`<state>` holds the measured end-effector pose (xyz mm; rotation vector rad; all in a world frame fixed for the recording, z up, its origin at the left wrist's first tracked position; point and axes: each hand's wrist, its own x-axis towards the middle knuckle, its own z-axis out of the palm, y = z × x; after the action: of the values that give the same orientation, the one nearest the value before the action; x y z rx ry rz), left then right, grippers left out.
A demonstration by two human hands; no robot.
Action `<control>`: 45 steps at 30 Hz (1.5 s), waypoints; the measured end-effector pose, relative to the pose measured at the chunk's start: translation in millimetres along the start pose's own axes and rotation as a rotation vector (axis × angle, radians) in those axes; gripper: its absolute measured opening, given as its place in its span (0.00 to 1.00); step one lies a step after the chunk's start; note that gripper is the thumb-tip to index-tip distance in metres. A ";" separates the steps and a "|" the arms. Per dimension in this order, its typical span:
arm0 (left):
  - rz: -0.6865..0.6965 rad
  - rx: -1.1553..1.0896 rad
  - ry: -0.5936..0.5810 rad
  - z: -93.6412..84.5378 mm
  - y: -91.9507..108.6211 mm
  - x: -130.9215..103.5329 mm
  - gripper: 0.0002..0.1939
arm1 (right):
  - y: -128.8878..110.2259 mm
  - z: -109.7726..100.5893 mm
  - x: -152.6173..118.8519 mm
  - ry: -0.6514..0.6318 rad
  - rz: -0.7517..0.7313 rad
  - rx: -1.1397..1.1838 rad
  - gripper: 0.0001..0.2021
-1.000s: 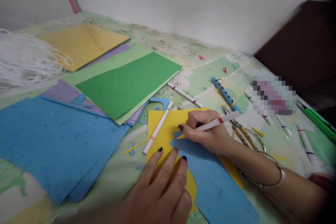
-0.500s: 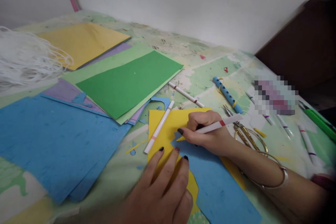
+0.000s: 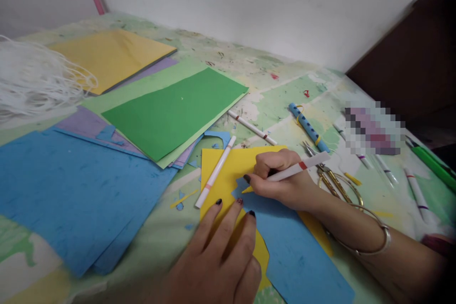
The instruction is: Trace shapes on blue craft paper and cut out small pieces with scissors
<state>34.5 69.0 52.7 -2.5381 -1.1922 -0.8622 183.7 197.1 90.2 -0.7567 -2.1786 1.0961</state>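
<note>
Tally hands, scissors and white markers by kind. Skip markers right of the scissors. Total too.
Hands: 2 (left hand, right hand)
Gold-handled scissors: 1
White markers: 3 (one held in the right hand, one lying on the yellow sheet, one beside the dark green sheet)
Total: 6

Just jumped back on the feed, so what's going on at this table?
The right hand holds a white marker, its yellow tip at the jagged end of a blue sheet that lies over a yellow sheet. The left hand rests on the yellow sheet, fingers spread. A second marker lies there too; gold-handled scissors lie just past the right hand.
</note>
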 end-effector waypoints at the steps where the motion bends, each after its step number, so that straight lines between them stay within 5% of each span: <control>1: -0.001 -0.002 -0.002 0.4 0.0 0.1 0.06 | 0.1 -0.4 -0.1 -0.002 -0.002 -0.005 0.18; 45: -0.028 -0.016 0.000 1.0 1.8 -1.3 0.06 | 0.1 -1.9 -1.7 -0.026 -0.009 0.007 0.19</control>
<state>35.6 67.4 51.3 -2.5396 -1.2280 -0.8812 186.2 197.0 90.7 -0.7324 -2.1964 1.1146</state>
